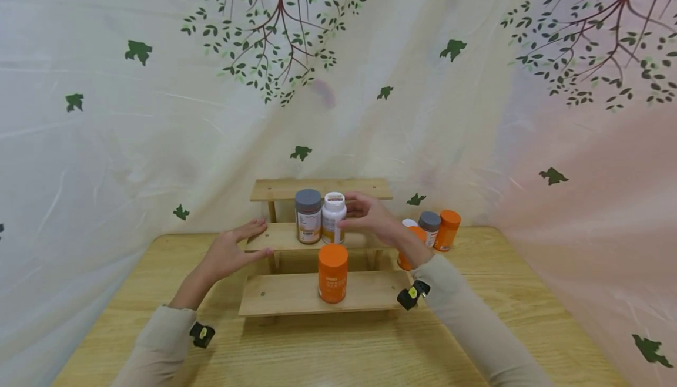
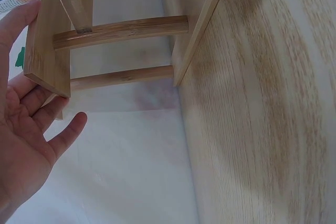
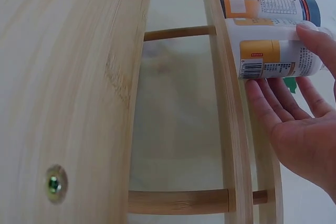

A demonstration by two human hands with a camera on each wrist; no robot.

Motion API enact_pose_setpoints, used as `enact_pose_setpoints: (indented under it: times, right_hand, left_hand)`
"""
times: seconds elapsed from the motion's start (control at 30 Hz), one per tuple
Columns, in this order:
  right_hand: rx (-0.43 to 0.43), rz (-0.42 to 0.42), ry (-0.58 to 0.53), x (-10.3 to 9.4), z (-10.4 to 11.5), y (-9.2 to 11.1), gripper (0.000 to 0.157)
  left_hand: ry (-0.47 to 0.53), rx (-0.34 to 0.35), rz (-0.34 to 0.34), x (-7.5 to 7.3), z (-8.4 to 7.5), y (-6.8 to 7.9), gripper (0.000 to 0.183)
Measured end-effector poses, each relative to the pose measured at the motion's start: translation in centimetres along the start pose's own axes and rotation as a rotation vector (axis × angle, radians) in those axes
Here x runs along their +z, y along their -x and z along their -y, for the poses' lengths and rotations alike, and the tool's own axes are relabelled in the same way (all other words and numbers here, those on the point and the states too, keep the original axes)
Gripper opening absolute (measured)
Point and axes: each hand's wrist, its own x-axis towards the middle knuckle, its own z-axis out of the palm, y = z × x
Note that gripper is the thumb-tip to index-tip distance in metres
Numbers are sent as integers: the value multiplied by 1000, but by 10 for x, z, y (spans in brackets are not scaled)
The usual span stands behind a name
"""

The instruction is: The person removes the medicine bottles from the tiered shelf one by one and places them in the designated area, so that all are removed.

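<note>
My right hand (image 1: 370, 216) holds a white pill bottle (image 1: 333, 221) on the middle shelf of a stepped wooden rack (image 1: 277, 235). Its thumb lies on the near side, the other fingers along the bottle's right side. Just left of it, a grey-capped bottle (image 1: 308, 216) stands close by; both appear upright. On the lowest shelf is an orange bottle (image 1: 333, 275). At the middle shelf's left end, my left hand (image 1: 230, 252) grips the board, thumb at the front edge. In the left wrist view, fingers (image 2: 39, 98) bend around the board's end (image 2: 47, 61).
To the right of the rack several bottles stand on the wooden table (image 1: 502, 293): an orange one (image 1: 448, 231), a grey-capped one (image 1: 429, 225), and others partly behind my right forearm. A leaf-patterned curtain (image 1: 211, 123) hangs behind the table.
</note>
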Motion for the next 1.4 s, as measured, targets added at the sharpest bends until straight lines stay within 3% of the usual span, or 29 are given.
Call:
enact_pose_setpoints:
  times: [0.23, 0.73, 1.4]
  right_hand:
    - [15, 5, -7, 3, 3, -2, 59]
    - [12, 106, -2, -8, 6, 1, 56]
    - [49, 142, 77, -47, 9, 32, 64]
  left_hand:
    - [5, -3, -3, 0, -1, 0, 71]
    - [-2, 23, -18, 1, 1, 0, 69]
    - [-1, 18, -13, 1, 0, 0, 70]
